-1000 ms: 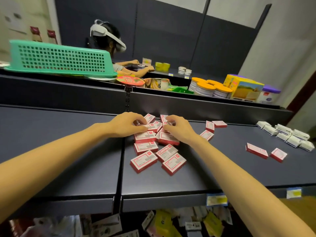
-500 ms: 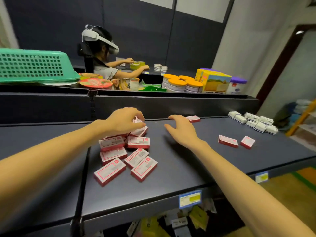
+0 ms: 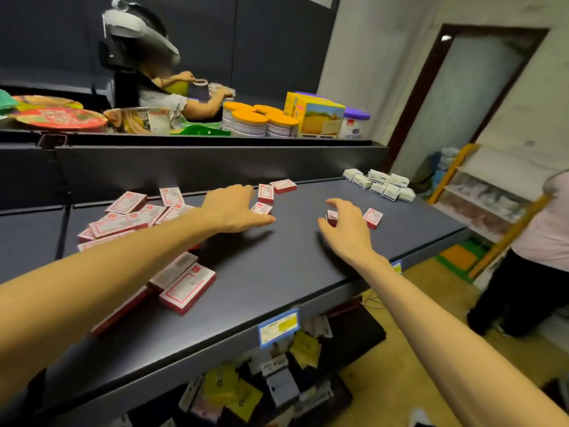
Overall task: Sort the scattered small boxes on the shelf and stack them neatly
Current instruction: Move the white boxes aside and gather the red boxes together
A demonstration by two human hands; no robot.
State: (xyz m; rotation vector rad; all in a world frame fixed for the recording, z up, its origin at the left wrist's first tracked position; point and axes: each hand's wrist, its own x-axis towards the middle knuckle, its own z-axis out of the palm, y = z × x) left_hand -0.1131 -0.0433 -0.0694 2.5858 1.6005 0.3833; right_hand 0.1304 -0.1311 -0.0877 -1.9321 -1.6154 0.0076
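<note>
Fingers (image 3: 341, 208) spread, curved over red box (image 3: 332, 216)

A dark shelf (image 3: 277, 272) carries the boxes. Using the heap of red boxes (image 3: 132, 220) at its left as the landmark: more of the heap runs toward the front edge, ending in a red box (image 3: 187, 291) lying flat nearest that edge. To the right of the heap, by the back wall, two red boxes (image 3: 274, 188) lie just beside each other, with a third (image 3: 261, 208) a little nearer the front. Further right, two more red boxes (image 3: 372, 217) sit mid-shelf. Far right of the heap, at the back corner, white boxes (image 3: 380, 184) cluster together.
</note>
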